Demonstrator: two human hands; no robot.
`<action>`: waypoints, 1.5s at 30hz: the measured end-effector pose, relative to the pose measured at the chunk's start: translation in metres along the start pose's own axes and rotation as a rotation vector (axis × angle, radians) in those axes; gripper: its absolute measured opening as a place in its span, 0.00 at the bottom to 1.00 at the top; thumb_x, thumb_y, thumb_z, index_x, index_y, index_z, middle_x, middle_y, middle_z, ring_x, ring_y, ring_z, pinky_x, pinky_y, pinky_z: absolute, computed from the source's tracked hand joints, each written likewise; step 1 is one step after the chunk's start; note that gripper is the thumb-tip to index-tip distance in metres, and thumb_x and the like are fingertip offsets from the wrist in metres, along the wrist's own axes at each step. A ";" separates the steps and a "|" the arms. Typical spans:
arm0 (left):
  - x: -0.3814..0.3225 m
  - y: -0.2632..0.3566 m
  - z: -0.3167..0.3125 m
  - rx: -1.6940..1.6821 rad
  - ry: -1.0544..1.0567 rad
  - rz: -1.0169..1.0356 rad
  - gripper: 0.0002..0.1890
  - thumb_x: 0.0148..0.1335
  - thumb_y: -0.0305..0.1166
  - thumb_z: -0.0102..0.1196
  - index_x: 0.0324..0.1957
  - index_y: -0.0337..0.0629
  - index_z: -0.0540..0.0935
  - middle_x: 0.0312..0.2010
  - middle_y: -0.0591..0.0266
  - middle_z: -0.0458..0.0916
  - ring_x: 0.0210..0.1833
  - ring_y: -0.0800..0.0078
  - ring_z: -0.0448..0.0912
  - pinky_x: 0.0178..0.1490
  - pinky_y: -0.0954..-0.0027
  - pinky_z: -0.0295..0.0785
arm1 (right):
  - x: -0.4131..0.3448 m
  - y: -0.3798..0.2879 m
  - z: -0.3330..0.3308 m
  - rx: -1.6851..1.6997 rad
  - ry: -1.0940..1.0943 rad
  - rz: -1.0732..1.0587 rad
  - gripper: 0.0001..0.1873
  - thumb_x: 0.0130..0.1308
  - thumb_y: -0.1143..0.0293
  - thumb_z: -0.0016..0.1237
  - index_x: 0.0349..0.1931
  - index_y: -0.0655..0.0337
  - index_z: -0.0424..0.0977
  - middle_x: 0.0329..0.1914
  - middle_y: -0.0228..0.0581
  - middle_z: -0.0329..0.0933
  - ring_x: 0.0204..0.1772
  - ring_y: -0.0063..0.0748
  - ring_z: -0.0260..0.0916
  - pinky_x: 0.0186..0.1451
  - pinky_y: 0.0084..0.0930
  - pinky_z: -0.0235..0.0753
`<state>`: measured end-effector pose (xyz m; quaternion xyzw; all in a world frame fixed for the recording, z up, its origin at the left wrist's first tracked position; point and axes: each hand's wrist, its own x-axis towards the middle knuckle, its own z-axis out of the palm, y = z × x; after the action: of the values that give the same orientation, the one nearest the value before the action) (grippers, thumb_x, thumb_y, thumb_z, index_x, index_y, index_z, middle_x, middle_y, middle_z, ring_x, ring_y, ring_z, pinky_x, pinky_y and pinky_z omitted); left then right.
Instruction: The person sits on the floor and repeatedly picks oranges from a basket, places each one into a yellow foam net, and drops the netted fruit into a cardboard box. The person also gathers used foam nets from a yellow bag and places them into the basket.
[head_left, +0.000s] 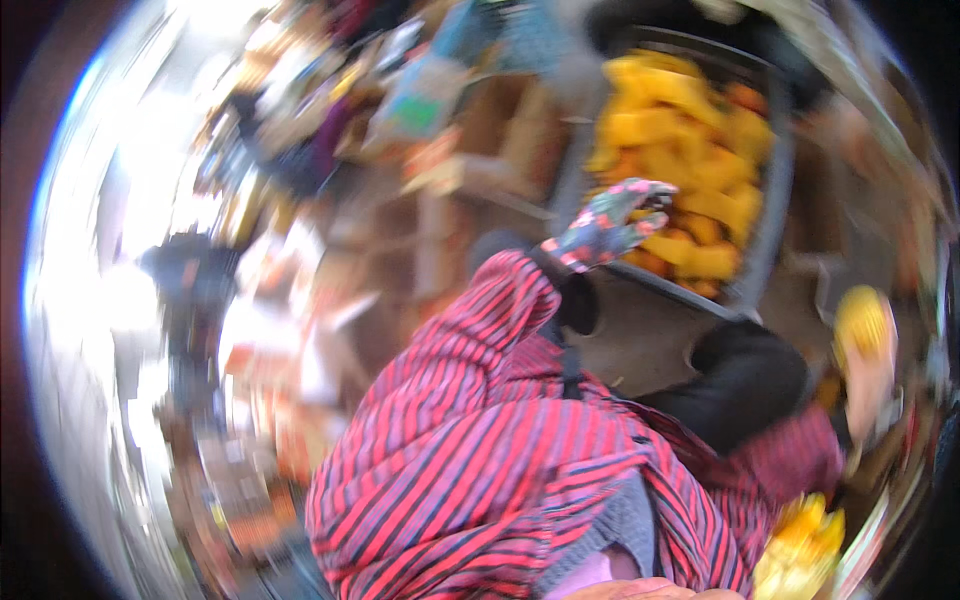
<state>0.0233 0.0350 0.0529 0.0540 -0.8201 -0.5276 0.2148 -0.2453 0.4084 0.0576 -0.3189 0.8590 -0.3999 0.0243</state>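
Note:
My left hand (619, 221), in a floral-patterned glove, is over the near left part of a grey plastic crate (776, 187). Its fingers are spread, and I see nothing held between them. Orange round fruits (746, 97) fill the crate, many covered by yellow wrappings (675, 135) that look like foam sleeves. Off to the right, my bare right hand (868, 397) grips a yellow-wrapped piece (862, 322), probably a fruit in its sleeve. Blur hides the finger detail.
Cardboard boxes (495, 120) stand left of the crate. A yellow bundle (802, 551) lies by my right sleeve. My bent knee (750, 375) is just below the crate. Dark shapes (750, 37), possibly another person's clothing, border its far end. Blurred packages (277, 360) crowd the left.

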 end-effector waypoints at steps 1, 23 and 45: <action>-0.018 0.006 -0.025 -0.093 0.104 -0.054 0.18 0.65 0.26 0.53 0.57 0.38 0.73 0.47 0.62 0.75 0.51 0.73 0.73 0.56 0.70 0.69 | -0.007 0.029 -0.014 -0.321 0.006 0.090 0.35 0.59 0.76 0.51 0.68 0.52 0.59 0.63 0.47 0.68 0.64 0.43 0.66 0.67 0.34 0.66; -0.485 0.030 -0.382 1.262 1.334 -1.690 0.19 0.57 0.43 0.56 0.48 0.46 0.77 0.39 0.62 0.79 0.40 0.66 0.78 0.42 0.67 0.74 | -0.009 -0.109 -0.017 -0.341 0.034 -0.119 0.18 0.54 0.76 0.61 0.45 0.71 0.76 0.37 0.51 0.80 0.40 0.39 0.79 0.44 0.31 0.80; -0.160 0.160 -0.220 0.263 0.922 -0.175 0.15 0.60 0.27 0.59 0.50 0.39 0.76 0.36 0.66 0.79 0.30 0.84 0.72 0.29 0.77 0.67 | -0.110 -0.298 0.177 1.234 -0.624 -0.203 0.52 0.53 0.69 0.65 0.73 0.58 0.43 0.72 0.47 0.53 0.74 0.45 0.50 0.73 0.45 0.53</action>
<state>0.2795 -0.0299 0.2247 0.3773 -0.6917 -0.3566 0.5020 0.0522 0.2100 0.1235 -0.4253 0.3939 -0.7048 0.4091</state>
